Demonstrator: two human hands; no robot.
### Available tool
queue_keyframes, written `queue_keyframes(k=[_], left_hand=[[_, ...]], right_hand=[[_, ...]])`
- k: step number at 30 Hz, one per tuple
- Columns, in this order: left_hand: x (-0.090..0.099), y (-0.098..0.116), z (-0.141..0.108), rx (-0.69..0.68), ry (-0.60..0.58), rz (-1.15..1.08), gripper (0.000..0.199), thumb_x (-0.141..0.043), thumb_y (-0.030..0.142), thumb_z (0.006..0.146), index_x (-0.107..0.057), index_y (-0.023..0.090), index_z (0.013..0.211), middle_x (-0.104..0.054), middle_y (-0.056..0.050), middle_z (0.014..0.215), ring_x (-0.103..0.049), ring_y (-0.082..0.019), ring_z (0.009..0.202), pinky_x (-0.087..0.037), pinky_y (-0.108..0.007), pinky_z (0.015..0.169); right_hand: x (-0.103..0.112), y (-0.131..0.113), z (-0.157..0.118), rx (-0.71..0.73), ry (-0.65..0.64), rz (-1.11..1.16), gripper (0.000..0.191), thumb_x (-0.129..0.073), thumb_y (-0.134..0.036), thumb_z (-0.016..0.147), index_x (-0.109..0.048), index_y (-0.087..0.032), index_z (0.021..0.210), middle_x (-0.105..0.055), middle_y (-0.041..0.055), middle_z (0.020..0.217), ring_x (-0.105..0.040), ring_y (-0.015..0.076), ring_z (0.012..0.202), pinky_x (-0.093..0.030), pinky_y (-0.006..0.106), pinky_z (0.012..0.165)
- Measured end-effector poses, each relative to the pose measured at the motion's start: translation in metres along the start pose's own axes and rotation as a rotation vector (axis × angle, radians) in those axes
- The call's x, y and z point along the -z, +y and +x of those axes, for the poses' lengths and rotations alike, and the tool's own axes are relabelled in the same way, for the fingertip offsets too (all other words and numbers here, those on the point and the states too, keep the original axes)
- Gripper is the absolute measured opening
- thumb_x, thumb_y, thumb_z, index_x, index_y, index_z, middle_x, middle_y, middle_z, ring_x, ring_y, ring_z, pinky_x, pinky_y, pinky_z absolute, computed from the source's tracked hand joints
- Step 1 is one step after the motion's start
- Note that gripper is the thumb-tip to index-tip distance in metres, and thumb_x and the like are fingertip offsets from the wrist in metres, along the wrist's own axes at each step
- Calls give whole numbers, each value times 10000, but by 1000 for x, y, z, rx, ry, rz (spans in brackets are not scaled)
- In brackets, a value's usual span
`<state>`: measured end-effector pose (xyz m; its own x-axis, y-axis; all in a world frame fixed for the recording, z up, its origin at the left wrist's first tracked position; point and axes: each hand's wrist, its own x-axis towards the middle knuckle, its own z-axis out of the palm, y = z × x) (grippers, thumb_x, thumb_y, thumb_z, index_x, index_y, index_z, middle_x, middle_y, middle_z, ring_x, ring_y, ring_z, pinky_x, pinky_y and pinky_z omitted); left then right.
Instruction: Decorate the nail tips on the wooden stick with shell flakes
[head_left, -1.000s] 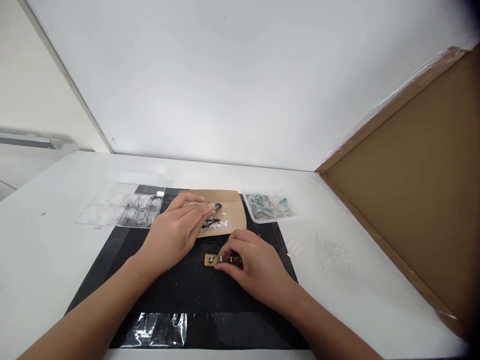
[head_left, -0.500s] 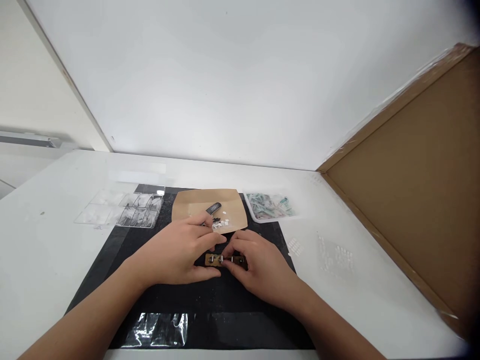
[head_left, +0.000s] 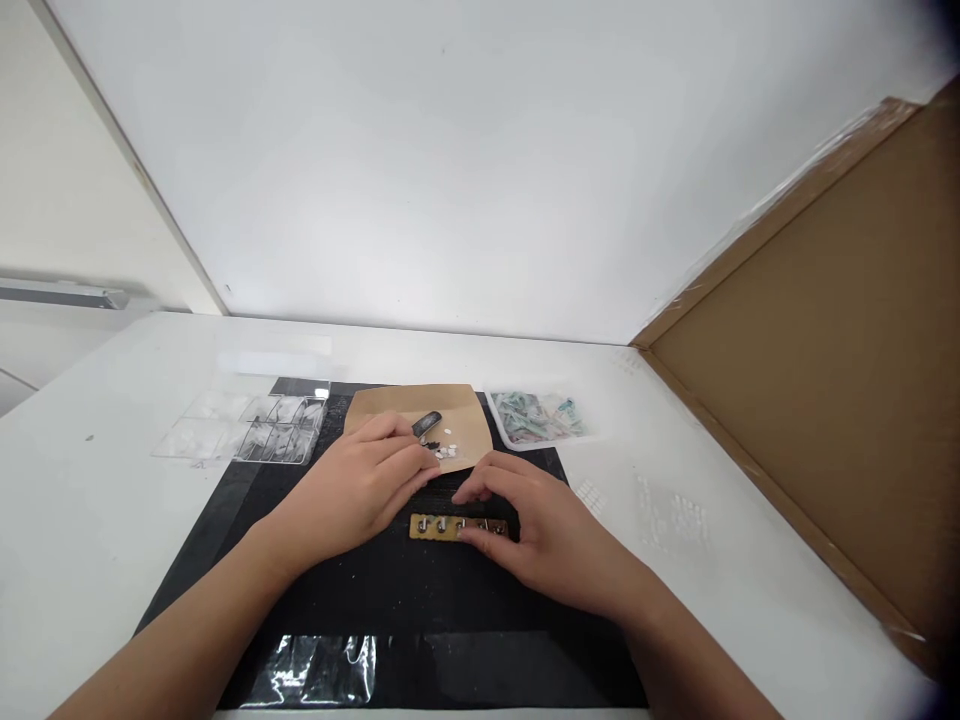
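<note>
A narrow yellow-brown strip (head_left: 439, 528) with a row of several small shiny metal fittings lies on the black mat. My right hand (head_left: 536, 520) arches over its right end, thumb and index finger apart, the thumb against or just over the strip. My left hand (head_left: 367, 480) is at the near edge of a brown paper sheet (head_left: 457, 400), its fingers drawn together and the thumb hidden beneath. Whether anything sits between them cannot be seen. Small white flakes (head_left: 446, 452) and a dark-handled tool (head_left: 427, 423) rest on the paper by those fingertips.
On the left stands a clear compartment box (head_left: 277, 430) with pale pieces inside. A shallow white tray (head_left: 536, 420) of greenish slivers is at the right. Sheets of white stick-on pieces (head_left: 675, 515) lie further right, before a cardboard panel (head_left: 810, 330). Black mat (head_left: 450, 610) covers the table.
My left hand has drawn back from the strip toward the paper, its fingers closing together. My right hand's fingers have lifted and parted, uncovering more of the strip.
</note>
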<state>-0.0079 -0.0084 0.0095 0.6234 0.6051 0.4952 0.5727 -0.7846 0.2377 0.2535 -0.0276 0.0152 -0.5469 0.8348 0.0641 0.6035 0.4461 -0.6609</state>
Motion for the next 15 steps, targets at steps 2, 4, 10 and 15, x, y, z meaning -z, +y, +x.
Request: queue_keyframes(k=[2, 4, 10, 15], left_hand=[[-2, -3, -2, 3, 30, 46, 191, -517, 129, 1074, -685, 150, 1161, -727, -80, 952, -599, -259, 1020, -515, -403, 883], [-4, -6, -3, 8, 43, 78, 290, -479, 53, 1053, -651, 160, 1261, -748, -77, 1014, -600, -264, 1059, -500, -432, 939], [-8, -9, -5, 77, 25, 95, 729, -391, -76, 955, -375, 235, 1615, -746, -87, 1270, -611, -277, 1138, -491, -483, 999], [-11, -10, -6, 141, 37, 39, 961, -349, -114, 884, -121, 304, 1719, -638, -112, 1481, -564, -298, 1347, -481, -577, 1111]], right_hand=[[5, 1, 1, -5, 33, 43, 65, -766, -240, 949, -718, -266, 984, -743, -8, 989, -697, 175, 919, -548, 303, 813], [10, 2, 2, -22, 100, 87, 73, -742, -306, 985, -735, -263, 927, -756, -19, 895, -694, 156, 807, -530, 284, 738], [21, 16, 4, -104, 363, 87, 245, -657, -421, 1029, -761, -263, 873, -778, -18, 739, -712, 171, 663, -537, 290, 678], [29, 34, 8, -166, 490, 23, 330, -462, -381, 1102, -752, -253, 1011, -822, 14, 866, -765, 199, 751, -585, 327, 762]])
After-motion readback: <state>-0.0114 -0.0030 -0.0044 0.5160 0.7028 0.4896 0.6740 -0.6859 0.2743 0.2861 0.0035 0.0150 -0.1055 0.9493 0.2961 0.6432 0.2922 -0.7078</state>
